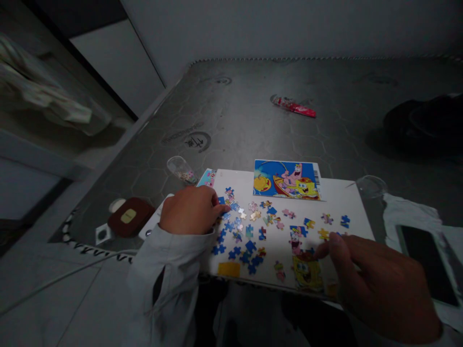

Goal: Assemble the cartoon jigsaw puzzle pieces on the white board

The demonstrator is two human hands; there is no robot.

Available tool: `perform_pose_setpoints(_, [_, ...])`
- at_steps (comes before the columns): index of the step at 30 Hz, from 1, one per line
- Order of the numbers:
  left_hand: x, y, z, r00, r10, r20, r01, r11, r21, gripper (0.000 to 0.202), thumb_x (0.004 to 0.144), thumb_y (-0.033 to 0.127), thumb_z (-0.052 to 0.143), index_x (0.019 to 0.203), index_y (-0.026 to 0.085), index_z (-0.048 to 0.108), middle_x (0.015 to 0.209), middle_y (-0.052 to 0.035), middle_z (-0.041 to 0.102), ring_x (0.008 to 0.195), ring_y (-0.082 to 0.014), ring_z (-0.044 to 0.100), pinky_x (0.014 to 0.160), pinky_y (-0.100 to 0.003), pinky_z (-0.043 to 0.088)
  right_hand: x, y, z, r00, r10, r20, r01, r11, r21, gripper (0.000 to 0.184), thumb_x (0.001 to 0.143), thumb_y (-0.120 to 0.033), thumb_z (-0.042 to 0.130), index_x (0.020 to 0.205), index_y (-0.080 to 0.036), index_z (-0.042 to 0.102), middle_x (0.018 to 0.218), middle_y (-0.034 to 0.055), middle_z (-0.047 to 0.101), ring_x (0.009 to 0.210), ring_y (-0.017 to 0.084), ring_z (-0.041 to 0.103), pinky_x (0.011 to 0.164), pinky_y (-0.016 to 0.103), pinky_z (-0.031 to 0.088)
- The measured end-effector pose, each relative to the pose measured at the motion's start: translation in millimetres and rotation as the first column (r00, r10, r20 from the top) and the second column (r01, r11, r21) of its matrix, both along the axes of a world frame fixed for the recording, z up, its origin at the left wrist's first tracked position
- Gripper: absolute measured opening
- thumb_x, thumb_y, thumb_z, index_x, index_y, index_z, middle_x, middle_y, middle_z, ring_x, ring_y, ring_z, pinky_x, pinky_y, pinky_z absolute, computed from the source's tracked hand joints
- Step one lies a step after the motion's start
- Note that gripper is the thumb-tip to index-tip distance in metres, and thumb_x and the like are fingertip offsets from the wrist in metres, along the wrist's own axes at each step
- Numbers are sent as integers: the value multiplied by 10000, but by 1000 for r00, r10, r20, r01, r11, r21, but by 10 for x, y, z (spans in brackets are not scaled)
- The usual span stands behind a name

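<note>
Loose jigsaw puzzle pieces, mostly blue, lie scattered over a white board. At the board's left, my left hand is closed palm down, with thumb and forefinger at a small blue puzzle piece. My right hand reaches in from the right, thumb and forefinger close together; whatever they hold is hidden. Its forefinger tip is at the upper edge of a joined puzzle section with a yellow cartoon face. Above that section is a pink-faced joined part. A picture card lies across the board's far edge.
A clear cup with small pieces lies left of the board, near a brown case. To the right are another clear cup, tissue and a phone. Farther back lie a red wrapper and a dark object.
</note>
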State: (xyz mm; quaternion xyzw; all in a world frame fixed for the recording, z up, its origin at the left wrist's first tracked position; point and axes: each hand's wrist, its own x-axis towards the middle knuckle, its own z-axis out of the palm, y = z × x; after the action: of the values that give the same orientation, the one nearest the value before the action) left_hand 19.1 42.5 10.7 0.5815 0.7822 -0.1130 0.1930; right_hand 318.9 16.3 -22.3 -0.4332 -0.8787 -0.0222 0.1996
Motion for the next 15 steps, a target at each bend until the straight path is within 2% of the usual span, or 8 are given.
perform_pose_setpoints(4, [-4, -8, 31, 999, 37, -32, -36, 999, 24, 391, 846, 613, 560, 871, 265, 737, 925, -113, 741, 875, -327, 673, 756, -473, 509, 37, 0, -9, 999, 23, 44, -23, 1000, 11, 442, 1007, -288, 410, 727, -208, 743, 684, 57, 742, 510, 159, 666, 434, 285, 416])
perform_pose_setpoints(7, [1, 5, 25, 997, 71, -43, -70, 997, 30, 462, 848, 660, 519, 903, 262, 747, 969, -132, 744, 905, -357, 677, 766, -503, 515, 26, -7, 4, 999, -12, 38, 12, 1000, 8, 438, 1006, -290, 424, 722, -213, 749, 689, 45, 744, 517, 153, 669, 452, 283, 432])
perform_pose_setpoints(11, [-18, 25, -2, 996, 87, -34, -87, 996, -20, 491, 838, 684, 520, 907, 256, 750, 969, -128, 754, 877, -330, 687, 771, -479, 524, 2, -20, 4, 999, -32, 4, 32, 999, -17, 441, 1005, -295, 427, 717, -228, 754, 692, 28, 746, 530, 148, 675, 464, 285, 438])
perform_pose_setpoints(15, [-51, 16, -5, 995, 87, -38, -86, 996, 23, 488, 815, 708, 539, 883, 267, 738, 943, -118, 752, 877, -328, 684, 742, -455, 519, -9, -31, -5, 997, -70, 15, 71, 997, -20, 461, 1013, -317, 408, 706, -224, 739, 686, 37, 739, 512, 160, 657, 474, 306, 433])
